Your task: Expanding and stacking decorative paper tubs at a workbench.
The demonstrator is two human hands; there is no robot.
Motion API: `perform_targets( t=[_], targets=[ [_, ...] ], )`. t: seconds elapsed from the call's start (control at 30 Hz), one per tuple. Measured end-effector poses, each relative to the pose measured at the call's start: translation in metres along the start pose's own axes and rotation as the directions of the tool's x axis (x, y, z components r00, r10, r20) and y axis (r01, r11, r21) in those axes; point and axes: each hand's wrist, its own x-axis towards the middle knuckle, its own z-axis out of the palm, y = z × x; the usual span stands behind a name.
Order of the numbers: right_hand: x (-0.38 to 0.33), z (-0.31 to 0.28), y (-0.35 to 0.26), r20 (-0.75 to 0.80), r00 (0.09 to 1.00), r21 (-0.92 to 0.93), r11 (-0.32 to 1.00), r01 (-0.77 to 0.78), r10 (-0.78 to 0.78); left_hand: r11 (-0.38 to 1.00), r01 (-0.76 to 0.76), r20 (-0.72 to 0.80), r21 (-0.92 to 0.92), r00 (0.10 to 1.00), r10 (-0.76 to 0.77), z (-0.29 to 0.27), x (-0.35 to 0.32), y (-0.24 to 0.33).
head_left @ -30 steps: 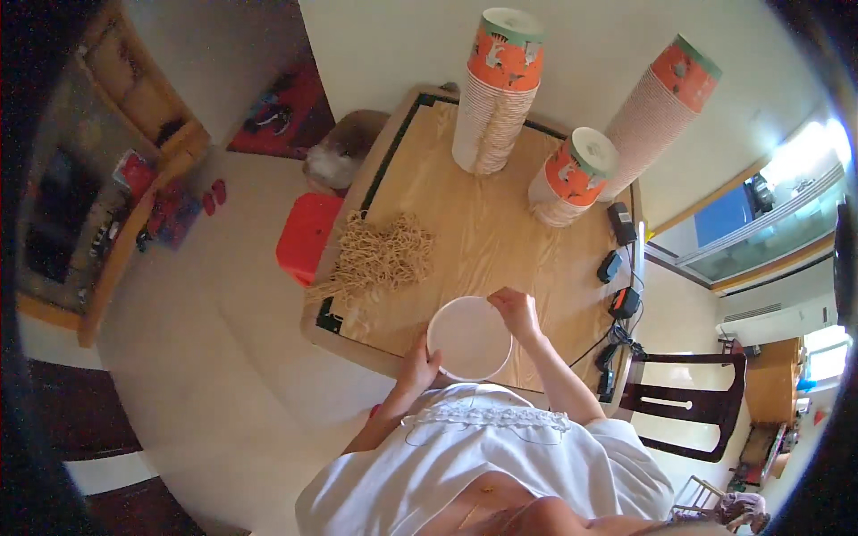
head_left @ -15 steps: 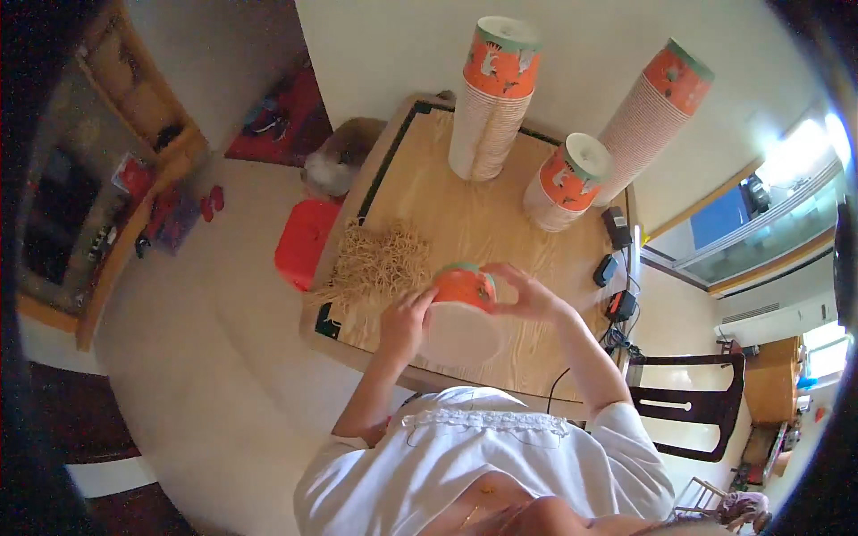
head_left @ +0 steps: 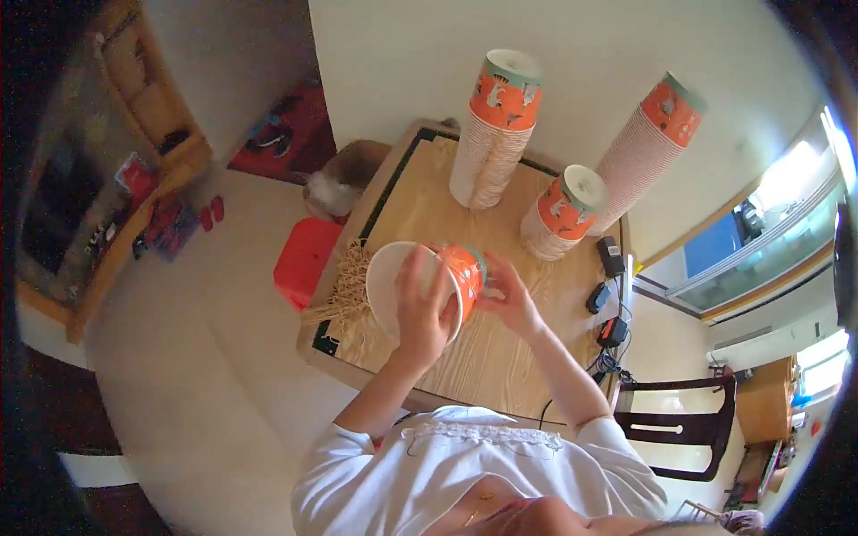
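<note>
An orange paper bucket [head_left: 463, 271] with a white inside and a green band at its base is held above the near part of the wooden table [head_left: 500, 366]. It lies tilted on its side, mouth to the left. My left hand [head_left: 424, 313] grips it at the rim, fingers reaching into the mouth. At the green base end, my right hand [head_left: 514, 299] curls its fingers against the bucket; some fingertips are hidden. Behind the bucket, partly covered by it, lies a heap of thin tan strands [head_left: 350, 290].
Toward the wall stand a tall stack of upside-down buckets [head_left: 490, 161], a shorter stack [head_left: 556, 223] and another tall stack [head_left: 635, 156]. Black adapters [head_left: 611, 257] and cables line the table's right edge. A dark chair [head_left: 675, 424] stands right, a red stool [head_left: 307, 259] left.
The bucket has turned from mouth toward me to mouth leftward. My left hand has shifted from its side to the rim, fingers inside. The stacks sit lower in the picture.
</note>
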Motion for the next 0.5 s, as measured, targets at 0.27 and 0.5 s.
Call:
perform_targets(
  t=[0.27,0.5],
  targets=[
    [-0.010,0.025,-0.006,-0.249,0.938,-0.285,0.944,0.166,-0.240,0.631,0.588,0.356,-0.507,0.809,-0.467,-0.022,-0.003,0.011],
    [-0.021,0.030,-0.041,-0.215,0.826,-0.712,0.663,0.233,-0.521,0.533,0.476,0.244,-0.700,0.860,-0.448,0.003,-0.018,-0.001]
  ],
)
